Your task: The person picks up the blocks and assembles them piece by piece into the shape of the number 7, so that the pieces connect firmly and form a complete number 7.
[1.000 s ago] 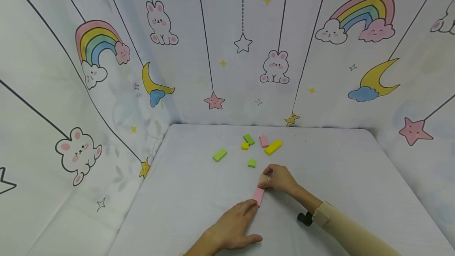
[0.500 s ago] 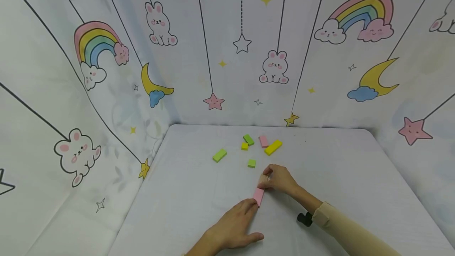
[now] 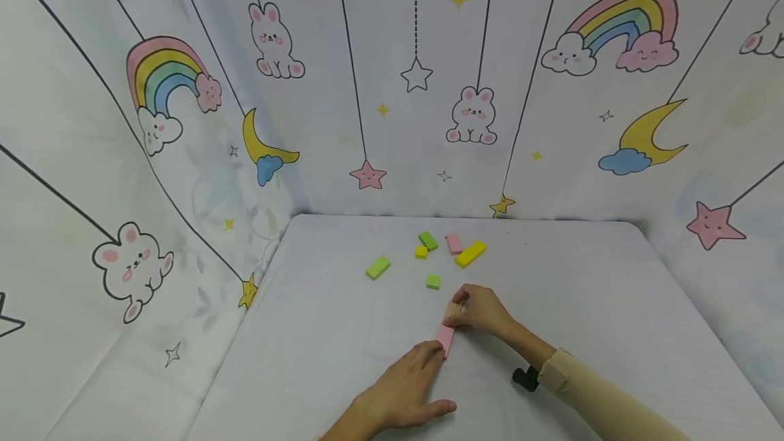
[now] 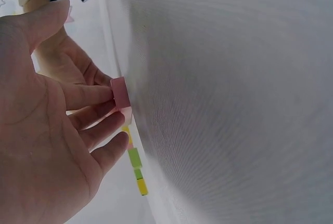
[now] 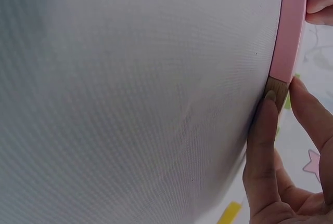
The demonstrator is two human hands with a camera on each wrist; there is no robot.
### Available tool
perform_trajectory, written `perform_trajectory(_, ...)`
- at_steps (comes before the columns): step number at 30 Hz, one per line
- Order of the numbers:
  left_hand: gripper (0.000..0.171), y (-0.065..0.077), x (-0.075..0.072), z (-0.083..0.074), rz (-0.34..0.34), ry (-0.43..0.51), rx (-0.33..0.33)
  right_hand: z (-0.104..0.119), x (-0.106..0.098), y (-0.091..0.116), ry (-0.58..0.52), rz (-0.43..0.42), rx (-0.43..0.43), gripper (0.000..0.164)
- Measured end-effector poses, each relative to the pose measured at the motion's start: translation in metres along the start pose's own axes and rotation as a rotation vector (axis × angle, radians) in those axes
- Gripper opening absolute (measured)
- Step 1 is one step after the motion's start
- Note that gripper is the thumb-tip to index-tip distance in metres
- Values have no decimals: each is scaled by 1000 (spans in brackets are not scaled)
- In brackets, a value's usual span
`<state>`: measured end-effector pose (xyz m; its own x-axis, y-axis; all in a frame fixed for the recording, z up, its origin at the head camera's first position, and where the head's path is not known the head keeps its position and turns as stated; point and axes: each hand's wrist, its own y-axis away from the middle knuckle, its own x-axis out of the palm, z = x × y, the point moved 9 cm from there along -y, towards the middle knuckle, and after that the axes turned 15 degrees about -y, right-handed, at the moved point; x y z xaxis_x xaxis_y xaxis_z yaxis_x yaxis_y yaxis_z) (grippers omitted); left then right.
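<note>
Beige wooden block (image 5: 279, 89) pinched by right hand (image 3: 484, 309); abutting pink rectangular block (image 3: 445, 339) between hands touched by left hand (image 3: 405, 388), fingers extended. Neither block just shifted: join seemingly steadied.

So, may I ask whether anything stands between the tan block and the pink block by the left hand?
Nothing visible does: in the right wrist view, the tan block, pinched by the right hand, meets the pink block end to end, no gap showing. The left hand touches the pink block's opposite end.
</note>
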<state>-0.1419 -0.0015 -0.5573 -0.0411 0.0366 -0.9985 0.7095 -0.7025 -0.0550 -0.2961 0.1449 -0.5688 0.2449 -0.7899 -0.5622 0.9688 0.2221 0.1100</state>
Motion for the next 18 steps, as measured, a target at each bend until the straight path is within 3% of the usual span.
perform_trajectory(18,84,-2,-2,0,-23,14,0,2,3,5,-23,12,16,51)
